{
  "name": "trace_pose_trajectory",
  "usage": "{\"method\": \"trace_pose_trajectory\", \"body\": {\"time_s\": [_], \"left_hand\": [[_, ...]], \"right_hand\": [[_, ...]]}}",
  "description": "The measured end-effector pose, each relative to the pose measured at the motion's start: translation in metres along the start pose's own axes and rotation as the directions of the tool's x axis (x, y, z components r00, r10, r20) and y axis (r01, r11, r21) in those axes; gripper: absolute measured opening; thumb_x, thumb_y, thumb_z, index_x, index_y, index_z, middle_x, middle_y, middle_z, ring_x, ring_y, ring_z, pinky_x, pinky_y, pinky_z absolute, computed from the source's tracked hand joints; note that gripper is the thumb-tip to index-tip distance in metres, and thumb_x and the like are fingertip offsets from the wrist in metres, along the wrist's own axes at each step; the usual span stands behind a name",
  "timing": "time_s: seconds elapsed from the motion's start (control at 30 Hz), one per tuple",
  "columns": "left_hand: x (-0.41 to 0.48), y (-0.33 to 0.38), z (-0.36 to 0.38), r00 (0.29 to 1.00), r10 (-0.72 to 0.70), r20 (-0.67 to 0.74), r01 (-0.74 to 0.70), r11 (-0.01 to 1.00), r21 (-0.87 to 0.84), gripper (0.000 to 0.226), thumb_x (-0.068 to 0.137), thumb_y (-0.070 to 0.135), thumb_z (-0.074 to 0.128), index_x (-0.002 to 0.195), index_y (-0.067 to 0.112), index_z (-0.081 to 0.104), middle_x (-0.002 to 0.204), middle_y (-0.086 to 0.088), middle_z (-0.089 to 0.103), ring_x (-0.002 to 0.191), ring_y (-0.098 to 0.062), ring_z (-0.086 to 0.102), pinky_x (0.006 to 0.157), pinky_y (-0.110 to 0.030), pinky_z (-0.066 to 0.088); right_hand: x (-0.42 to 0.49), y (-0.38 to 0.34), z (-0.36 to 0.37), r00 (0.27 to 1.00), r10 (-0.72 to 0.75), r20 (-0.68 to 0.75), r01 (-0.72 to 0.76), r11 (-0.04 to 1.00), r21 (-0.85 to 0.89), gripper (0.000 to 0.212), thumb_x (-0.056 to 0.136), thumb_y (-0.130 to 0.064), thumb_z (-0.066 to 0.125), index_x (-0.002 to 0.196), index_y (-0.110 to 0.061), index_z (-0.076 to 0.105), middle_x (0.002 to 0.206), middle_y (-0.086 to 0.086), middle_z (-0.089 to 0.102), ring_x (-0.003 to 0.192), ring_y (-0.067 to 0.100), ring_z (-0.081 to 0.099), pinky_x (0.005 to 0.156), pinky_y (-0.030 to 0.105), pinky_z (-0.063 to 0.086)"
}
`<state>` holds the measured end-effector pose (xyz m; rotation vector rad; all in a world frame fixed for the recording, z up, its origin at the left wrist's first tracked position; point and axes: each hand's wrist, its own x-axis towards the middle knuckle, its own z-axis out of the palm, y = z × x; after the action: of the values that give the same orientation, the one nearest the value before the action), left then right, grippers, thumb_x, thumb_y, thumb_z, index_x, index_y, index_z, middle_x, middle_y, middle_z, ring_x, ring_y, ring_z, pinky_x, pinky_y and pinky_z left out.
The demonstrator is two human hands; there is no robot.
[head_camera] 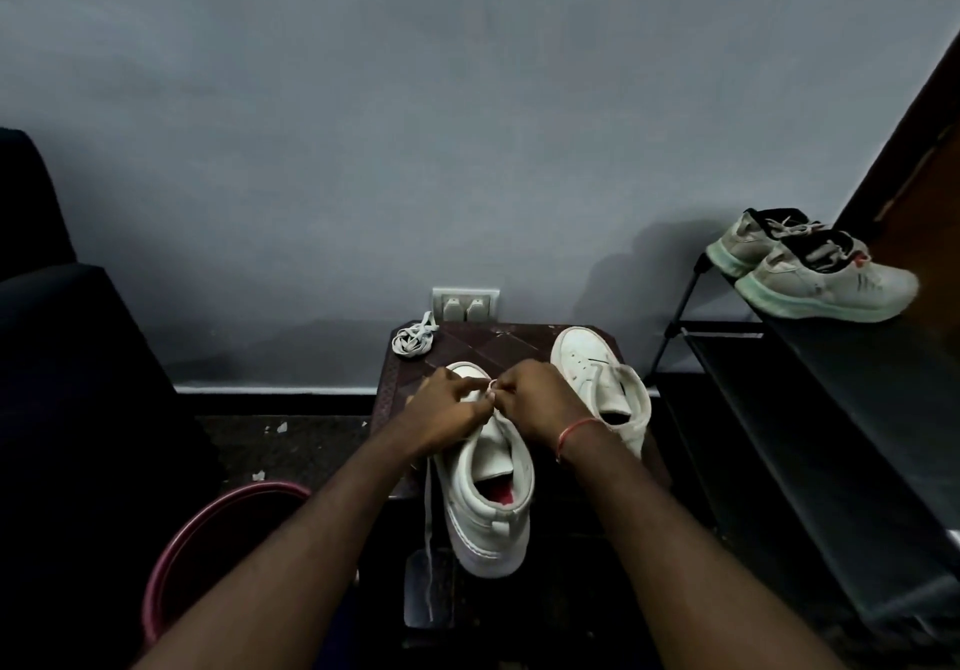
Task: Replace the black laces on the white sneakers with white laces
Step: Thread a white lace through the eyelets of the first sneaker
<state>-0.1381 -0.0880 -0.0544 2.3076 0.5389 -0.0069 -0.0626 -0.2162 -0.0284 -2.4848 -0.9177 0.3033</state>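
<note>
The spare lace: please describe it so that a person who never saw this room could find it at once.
Find the small dark table against the grey wall, below the socket. On its far left corner lies the spare lace. Unlike the threaded lace hanging from the near sneaker, it is wound into a loose bundle and touches no shoe.

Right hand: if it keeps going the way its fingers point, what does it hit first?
Probably the left hand. The right hand, pinching the white lace, points left over the toe of the near sneaker, straight at the left fingertips, almost touching. Depth is hard to judge.
</note>
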Motion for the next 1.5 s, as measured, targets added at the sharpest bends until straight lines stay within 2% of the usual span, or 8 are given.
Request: {"method": "trace_pose_trajectory", "body": {"time_s": [0.2, 0.27, 0.37, 0.43, 0.57, 0.7, 1.23, 1.5], "left_hand": [[0.0, 0.0, 0.001, 1.0, 0.009, 0.016, -0.01, 0.998, 0.054, 0.073, 0.063, 0.071, 0.039, 0.125, 0.041, 0.06, 0.122, -0.008, 0.052, 0.124, -0.025, 0.044, 0.107, -0.042, 0.035], [-0.002, 0.001, 0.0, 1.0, 0.009, -0.001, -0.009, 0.999, 0.043, 0.068, 0.064, 0.065, 0.041, 0.124, 0.039, 0.062, 0.123, -0.009, 0.051, 0.124, -0.025, 0.046, 0.106, -0.04, 0.037], [-0.004, 0.003, 0.0, 1.0, -0.002, 0.01, 0.002, 0.999, 0.033, 0.07, 0.064, 0.054, 0.042, 0.13, 0.037, 0.058, 0.132, -0.005, 0.047, 0.129, -0.021, 0.041, 0.11, -0.033, 0.032], [-0.003, 0.003, 0.001, 1.0, -0.006, -0.006, 0.006, 1.0, 0.018, 0.068, 0.064, 0.053, 0.042, 0.129, 0.038, 0.059, 0.133, -0.003, 0.049, 0.128, -0.019, 0.043, 0.11, -0.033, 0.032], [-0.004, 0.001, -0.007, 1.0, 0.009, 0.019, -0.005, 0.98, -0.198, 0.037, 0.076, 0.037, 0.051, 0.106, 0.025, 0.071, 0.109, -0.002, 0.065, 0.098, -0.013, 0.059, 0.094, -0.034, 0.049], [-0.018, -0.02, -0.026, 0.936, -0.059, -0.346, -0.05, 0.954, -0.297, 0.02, 0.089, 0.014, 0.057, 0.1, 0.014, 0.073, 0.095, 0.001, 0.073, 0.079, -0.01, 0.065, 0.071, -0.019, 0.05], [-0.038, -0.046, -0.022, 0.987, -0.15, 0.048, 0.158, 0.952, -0.261, 0.026, 0.085, 0.017, 0.072, 0.061, 0.01, 0.062, 0.05, 0.006, 0.06, 0.04, 0.0, 0.047, 0.045, -0.014, 0.038], [-0.007, -0.059, -0.049, 0.857, -0.229, -0.461, 0.117, 0.959, -0.259, 0.023, 0.085, 0.025, 0.062, 0.069, 0.01, 0.059, 0.069, -0.012, 0.067, 0.067, -0.027, 0.064, 0.063, -0.035, 0.051]], "right_hand": [[0.006, -0.024, -0.011, 0.987, 0.15, 0.063, -0.133, 0.967, -0.22, 0.032, 0.091, -0.026, 0.059, 0.113, -0.003, 0.065, 0.118, 0.02, 0.065, 0.113, 0.035, 0.06, 0.086, 0.033, 0.047], [0.003, -0.026, -0.014, 0.975, 0.179, 0.129, -0.186, 0.981, 0.045, 0.029, 0.094, -0.026, 0.054, 0.104, -0.001, 0.067, 0.104, 0.021, 0.067, 0.097, 0.033, 0.066, 0.076, 0.033, 0.048], [0.0, -0.022, -0.024, 0.96, 0.261, 0.098, -0.182, 0.32, 0.93, 0.027, 0.097, -0.016, 0.05, 0.072, -0.008, 0.056, 0.056, 0.007, 0.051, 0.04, 0.014, 0.043, 0.05, 0.028, 0.036], [-0.001, -0.016, -0.031, 0.96, 0.277, 0.03, -0.018, -0.043, 0.999, 0.032, 0.099, -0.017, 0.048, 0.067, -0.012, 0.05, 0.052, 0.001, 0.044, 0.039, 0.01, 0.034, 0.049, 0.026, 0.033], [-0.002, -0.012, -0.018, 0.961, 0.274, -0.029, -0.064, 0.325, 0.943, 0.029, 0.101, -0.02, 0.046, 0.074, -0.01, 0.054, 0.067, 0.007, 0.058, 0.045, 0.012, 0.044, 0.049, 0.025, 0.035], [0.0, 0.0, 0.005, 0.976, 0.22, 0.002, -0.125, 0.546, 0.829, 0.031, 0.101, -0.029, 0.048, 0.083, -0.007, 0.059, 0.073, 0.018, 0.062, 0.047, 0.015, 0.051, 0.049, 0.026, 0.041], [0.009, 0.001, 0.012, 0.915, 0.391, 0.096, -0.139, 0.082, 0.987, 0.027, 0.102, -0.032, 0.047, 0.079, -0.017, 0.048, 0.052, -0.005, 0.035, 0.038, 0.007, 0.028, 0.041, 0.019, 0.025], [0.024, -0.011, -0.003, 0.826, 0.557, 0.085, -0.006, -0.142, 0.99, 0.032, 0.104, -0.03, 0.042, 0.075, -0.017, 0.043, 0.059, 0.0, 0.029, 0.029, 0.006, 0.024, 0.042, 0.019, 0.021]]}}
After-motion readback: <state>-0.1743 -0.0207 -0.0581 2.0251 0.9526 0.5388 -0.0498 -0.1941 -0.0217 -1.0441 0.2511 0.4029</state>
